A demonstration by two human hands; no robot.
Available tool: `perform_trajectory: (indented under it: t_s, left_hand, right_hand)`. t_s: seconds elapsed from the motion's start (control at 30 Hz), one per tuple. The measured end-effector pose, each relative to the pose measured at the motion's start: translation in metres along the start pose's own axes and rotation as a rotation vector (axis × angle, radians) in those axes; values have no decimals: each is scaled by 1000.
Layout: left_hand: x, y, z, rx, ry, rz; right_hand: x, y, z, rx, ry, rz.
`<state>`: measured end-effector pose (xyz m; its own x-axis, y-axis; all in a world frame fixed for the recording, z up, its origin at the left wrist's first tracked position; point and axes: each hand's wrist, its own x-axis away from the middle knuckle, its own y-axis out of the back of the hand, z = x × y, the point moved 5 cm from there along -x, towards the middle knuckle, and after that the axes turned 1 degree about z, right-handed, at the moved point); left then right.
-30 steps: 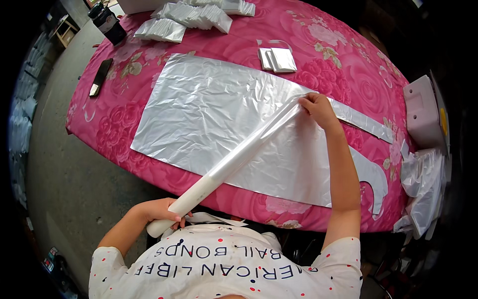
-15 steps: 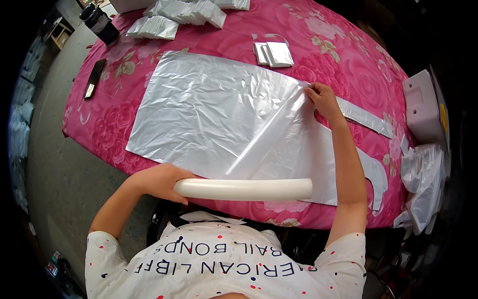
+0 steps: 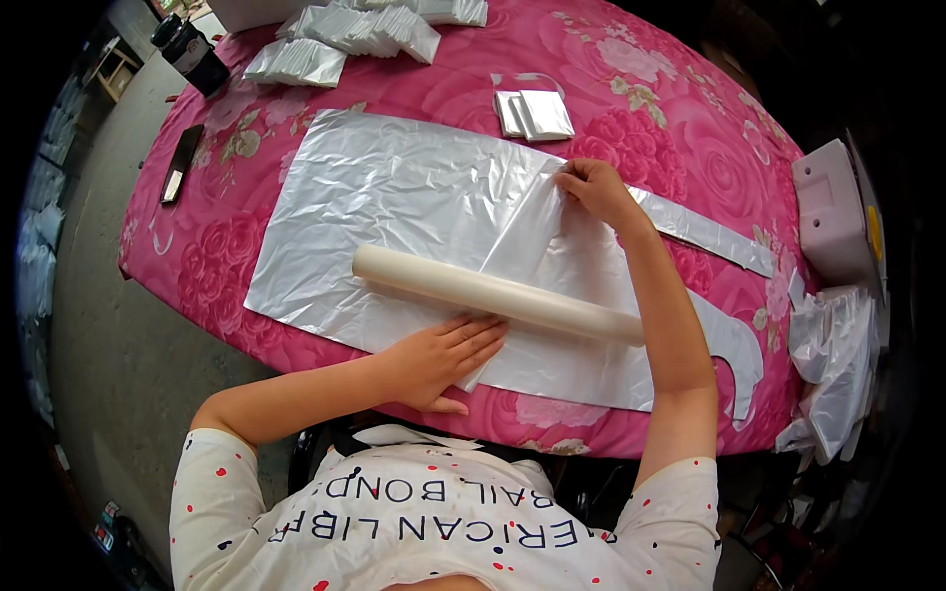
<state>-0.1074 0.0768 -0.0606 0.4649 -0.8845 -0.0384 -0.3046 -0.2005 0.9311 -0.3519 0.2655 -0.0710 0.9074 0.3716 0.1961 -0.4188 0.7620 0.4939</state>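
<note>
A thin, silvery-white plastic apron (image 3: 384, 187) lies spread over the table, with curved cutouts and straps at its right end. My right hand (image 3: 595, 190) pinches its far edge, where a fold of the film runs diagonally toward me. A smooth white tube (image 3: 493, 293) rests slantwise across the apron, its right end by my right forearm. Flat on the near part of the film, my left hand (image 3: 448, 357) has its fingers stretched out, the tips at the near side of the tube; whether they touch it is hard to see.
The table wears a pink floral cloth (image 3: 222, 261). Beyond the apron lie folded plastic packets (image 3: 532, 115), and stacks of folded plastic (image 3: 360, 34) at the far left. A black flask (image 3: 189, 54) and a black phone-like object (image 3: 181, 164) are left; a pale box (image 3: 838, 212) and crumpled film (image 3: 833, 345), right.
My left hand has let go of the tube, which now lies on the apron, and has moved right onto the film. My right hand has shifted left with the pinched edge.
</note>
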Motion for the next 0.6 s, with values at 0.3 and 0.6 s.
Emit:
perform_trajectory:
  t_s: [0.3,0.6]
  left_hand:
    - [5,-19,-28,40,143,-63]
    - [5,-24,-39,23,221,-64]
  right_hand:
    - [105,-39,58,256,285,-152]
    - [149,-76,62,554,529,-185]
